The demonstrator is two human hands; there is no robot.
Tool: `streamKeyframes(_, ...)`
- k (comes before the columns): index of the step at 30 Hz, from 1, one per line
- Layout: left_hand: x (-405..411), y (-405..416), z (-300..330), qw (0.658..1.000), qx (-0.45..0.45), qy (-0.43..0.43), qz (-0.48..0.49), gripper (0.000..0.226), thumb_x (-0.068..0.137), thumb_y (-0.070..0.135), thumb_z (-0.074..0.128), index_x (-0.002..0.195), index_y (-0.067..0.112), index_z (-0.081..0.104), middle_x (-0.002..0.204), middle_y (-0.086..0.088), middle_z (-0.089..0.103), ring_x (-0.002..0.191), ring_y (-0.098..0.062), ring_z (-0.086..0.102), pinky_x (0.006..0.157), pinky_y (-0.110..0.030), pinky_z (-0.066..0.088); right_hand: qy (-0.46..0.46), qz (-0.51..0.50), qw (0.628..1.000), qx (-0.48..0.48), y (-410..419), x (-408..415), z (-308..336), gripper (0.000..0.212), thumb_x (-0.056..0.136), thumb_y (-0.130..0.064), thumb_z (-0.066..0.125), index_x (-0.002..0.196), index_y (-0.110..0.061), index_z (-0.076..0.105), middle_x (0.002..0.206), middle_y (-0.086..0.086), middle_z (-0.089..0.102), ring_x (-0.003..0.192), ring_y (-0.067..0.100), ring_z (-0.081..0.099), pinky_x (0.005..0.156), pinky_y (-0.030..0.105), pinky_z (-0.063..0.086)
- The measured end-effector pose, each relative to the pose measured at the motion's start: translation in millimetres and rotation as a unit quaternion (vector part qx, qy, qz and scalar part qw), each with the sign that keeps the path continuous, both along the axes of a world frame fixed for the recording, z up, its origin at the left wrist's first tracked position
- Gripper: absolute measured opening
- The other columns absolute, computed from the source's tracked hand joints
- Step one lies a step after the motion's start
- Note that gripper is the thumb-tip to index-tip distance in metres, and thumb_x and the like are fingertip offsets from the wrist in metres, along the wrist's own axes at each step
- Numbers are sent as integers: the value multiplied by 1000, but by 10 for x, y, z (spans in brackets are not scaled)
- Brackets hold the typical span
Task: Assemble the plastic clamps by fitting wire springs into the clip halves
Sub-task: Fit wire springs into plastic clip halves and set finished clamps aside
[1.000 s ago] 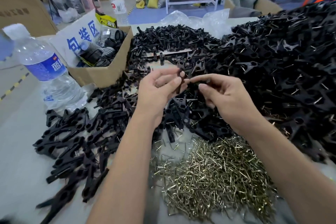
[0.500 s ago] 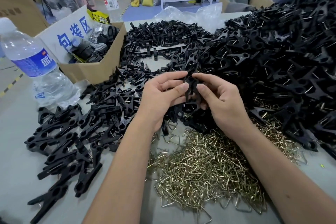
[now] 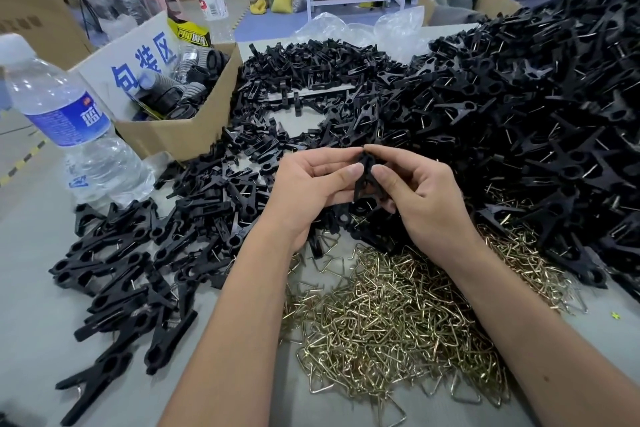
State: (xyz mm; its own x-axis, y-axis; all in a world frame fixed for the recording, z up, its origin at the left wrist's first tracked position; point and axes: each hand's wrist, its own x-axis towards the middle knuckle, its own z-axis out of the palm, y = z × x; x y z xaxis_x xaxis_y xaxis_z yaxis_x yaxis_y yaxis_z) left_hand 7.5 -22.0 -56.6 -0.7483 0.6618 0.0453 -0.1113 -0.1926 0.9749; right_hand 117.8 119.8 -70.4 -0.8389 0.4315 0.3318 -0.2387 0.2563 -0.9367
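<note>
Two black plastic clip halves (image 3: 364, 174) stand together as a narrow upside-down V between my hands, above the middle of the table. My left hand (image 3: 313, 184) pinches the left half with thumb and fingers. My right hand (image 3: 420, 189) pinches the right half the same way, and the fingertips of both hands meet at the top. A heap of brass-coloured wire springs (image 3: 398, 319) lies just below my hands. Whether a spring sits in the held halves is hidden by my fingers.
A big mound of black clips with springs (image 3: 540, 135) fills the right side. Loose black clip halves (image 3: 214, 191) and black clamps (image 3: 114, 288) spread left. A water bottle (image 3: 69, 128) and an open cardboard box (image 3: 180, 128) stand at the left.
Both hands have drawn closer together and the clip halves now stand upright between the fingertips. The view has shifted a little nearer to the table.
</note>
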Motion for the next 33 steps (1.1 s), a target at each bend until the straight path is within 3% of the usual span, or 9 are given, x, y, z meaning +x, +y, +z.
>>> streamKeyframes(6,8,10,-12,1000,-3,-8,1,17,88,0,76,99,12,82,95,-17,79,83,-26,78,71,-30,63,-15,1,999,-40,38,-12,-7,3,100,-15,69,102,-17,71,82,4,75,67,7,65,58,21,52)
streamKeyframes(12,-8,-42,24,998,10,-14,-56,41,81,11,79,122,11,74,98,-13,77,89,-27,76,74,-34,64,-2,48,995,-88,82,11,20,8,98,-22,72,97,-15,76,77,8,73,63,16,61,50,22,47)
streamKeyframes(18,-22,-116,88,996,33,30,-78,23,78,5,76,101,3,74,91,-12,77,76,-23,76,64,-24,61,-18,35,991,-127,73,24,95,18,89,-39,78,90,-22,72,75,7,74,62,18,65,48,20,47)
streamKeyframes(21,-135,-239,115,997,72,23,-10,16,76,4,77,90,7,71,81,-11,77,68,-19,75,62,-22,61,-30,-22,999,34,83,65,156,16,97,-34,71,89,-21,67,75,3,73,57,12,62,50,20,48)
streamKeyframes(23,-214,-290,106,994,101,11,49,17,74,4,78,88,7,67,78,-8,75,69,-19,75,66,-23,62,-72,49,978,187,-8,101,212,13,94,-33,73,84,-24,70,71,-6,69,55,5,58,50,16,45)
streamKeyframes(25,-265,-308,84,990,111,9,89,22,72,5,79,88,6,64,75,-6,73,71,-19,75,69,-23,62,-152,142,917,341,-169,104,248,11,87,-40,78,86,-31,74,73,-16,65,67,-2,60,59,14,47)
streamKeyframes(27,-285,-303,66,988,113,9,105,25,71,6,81,90,6,65,75,-5,71,72,-19,74,72,-25,62,-198,151,828,502,-316,78,240,24,82,-56,78,95,-37,73,89,-20,60,88,-2,55,75,22,49)
streamKeyframes(29,-294,-291,48,988,115,16,105,28,71,6,81,96,5,69,77,-5,69,74,-18,74,74,-26,62,-218,142,815,518,-389,48,251,28,81,-59,78,94,-35,70,97,-19,56,100,5,50,82,30,48)
streamKeyframes(33,-305,-257,17,988,107,34,104,31,68,2,82,97,1,72,83,-7,66,76,-18,75,78,-28,62,-215,151,851,455,-349,72,242,20,88,-38,79,81,-36,61,91,-20,57,95,1,49,85,26,45)
